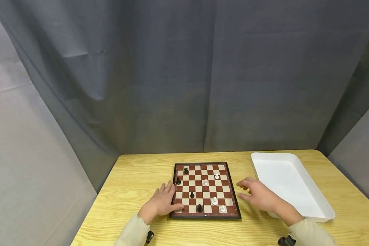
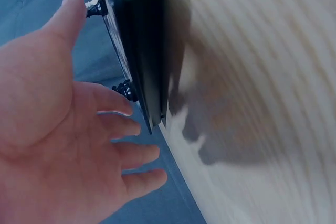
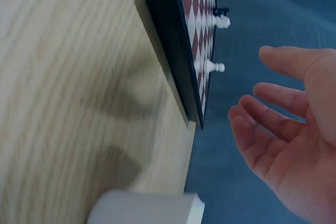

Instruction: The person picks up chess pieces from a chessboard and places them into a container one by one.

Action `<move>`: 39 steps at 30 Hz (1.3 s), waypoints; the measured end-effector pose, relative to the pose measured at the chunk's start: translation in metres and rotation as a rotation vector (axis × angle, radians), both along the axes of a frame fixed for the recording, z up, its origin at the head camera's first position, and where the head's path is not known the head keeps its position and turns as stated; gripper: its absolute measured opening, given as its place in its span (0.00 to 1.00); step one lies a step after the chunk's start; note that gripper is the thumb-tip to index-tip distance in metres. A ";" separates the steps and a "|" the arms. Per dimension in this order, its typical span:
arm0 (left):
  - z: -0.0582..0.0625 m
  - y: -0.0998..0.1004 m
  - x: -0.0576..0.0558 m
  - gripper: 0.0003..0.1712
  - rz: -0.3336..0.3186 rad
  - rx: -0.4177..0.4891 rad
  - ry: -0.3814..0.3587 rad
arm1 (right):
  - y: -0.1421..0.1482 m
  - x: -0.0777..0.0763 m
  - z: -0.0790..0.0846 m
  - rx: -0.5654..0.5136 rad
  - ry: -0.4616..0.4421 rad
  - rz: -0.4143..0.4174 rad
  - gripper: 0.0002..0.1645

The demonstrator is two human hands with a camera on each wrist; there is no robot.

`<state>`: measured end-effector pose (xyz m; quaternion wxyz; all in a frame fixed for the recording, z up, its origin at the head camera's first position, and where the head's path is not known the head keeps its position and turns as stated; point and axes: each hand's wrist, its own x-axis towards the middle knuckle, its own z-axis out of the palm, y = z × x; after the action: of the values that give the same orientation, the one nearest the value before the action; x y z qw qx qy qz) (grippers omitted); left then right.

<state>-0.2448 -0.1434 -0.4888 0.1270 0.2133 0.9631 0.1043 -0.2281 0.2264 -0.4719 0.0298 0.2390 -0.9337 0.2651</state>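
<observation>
A chessboard (image 1: 195, 189) with red and cream squares and a dark frame lies on the table. Several black chess pieces (image 1: 200, 208) stand on its left half and several white pieces (image 1: 214, 201) on its right half. My left hand (image 1: 163, 201) is at the board's left edge, fingers extended and thumb reaching over the near-left corner squares. In the left wrist view nothing is in its palm, and a black piece (image 2: 125, 90) shows beside the fingers. To the right of the board hovers my right hand (image 1: 259, 194), fingers loosely bent, holding nothing.
A shallow white tray (image 1: 319, 191) stands on the right of the wooden table (image 1: 126, 184), close behind the right hand. Grey curtains (image 1: 172, 85) hang beyond the table's far edge and along both sides.
</observation>
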 end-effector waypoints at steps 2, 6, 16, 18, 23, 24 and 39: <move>-0.001 0.000 0.001 0.55 -0.010 -0.008 -0.013 | -0.005 0.002 -0.002 -0.014 -0.023 0.026 0.18; -0.003 0.000 0.000 0.57 -0.017 -0.019 -0.040 | -0.016 0.006 -0.005 -0.064 -0.095 0.082 0.18; 0.000 0.003 0.002 0.61 -0.002 -0.050 -0.048 | -0.034 0.012 -0.014 -0.151 -0.223 0.126 0.21; 0.000 0.003 0.001 0.61 0.000 -0.061 -0.048 | -0.036 0.011 -0.017 -0.160 -0.232 0.124 0.21; -0.002 0.005 0.000 0.61 0.005 -0.070 -0.056 | -0.038 0.009 -0.023 -0.152 -0.247 0.129 0.20; -0.002 0.005 0.000 0.61 0.006 -0.068 -0.059 | -0.038 0.009 -0.024 -0.149 -0.248 0.130 0.20; 0.000 0.007 0.001 0.60 0.003 -0.080 -0.078 | -0.044 0.009 -0.034 -0.208 -0.248 0.191 0.15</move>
<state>-0.2438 -0.1368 -0.4889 0.1727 0.2025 0.9611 0.0740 -0.2192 0.1825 -0.5064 -0.0864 0.2877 -0.8707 0.3895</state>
